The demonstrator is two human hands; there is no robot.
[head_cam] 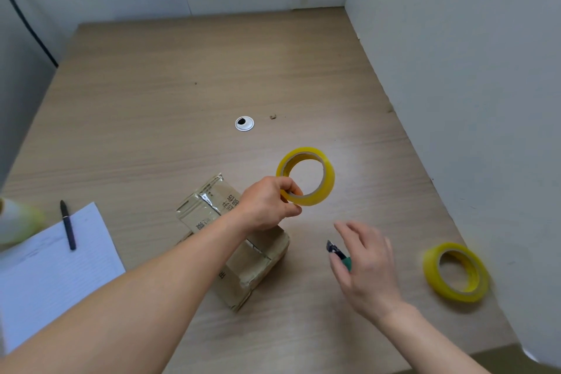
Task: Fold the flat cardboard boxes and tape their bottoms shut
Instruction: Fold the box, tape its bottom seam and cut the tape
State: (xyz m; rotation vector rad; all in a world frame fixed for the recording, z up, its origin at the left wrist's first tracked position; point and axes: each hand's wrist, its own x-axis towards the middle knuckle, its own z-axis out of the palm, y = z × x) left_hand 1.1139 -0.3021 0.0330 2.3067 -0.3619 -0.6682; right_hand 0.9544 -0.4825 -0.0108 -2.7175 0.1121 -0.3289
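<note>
We see the left hand (267, 206) pinching a yellow tape roll (329, 181) by its near rim, thumb outside and fingers curled through the core, roll raised above the worktop (182, 94). The right hand (370, 264) grasps a small green-handled cutter (337, 250) at the thumb side, with the other fingers loosely spread. The cardboard box (258, 264) sits folded on the worktop under the left wrist, clear tape across its top face. A second tape roll (455, 294) lies flat at the right, by the white wall. At the left a pen (68, 225) rests on a notebook (45, 276).
</note>
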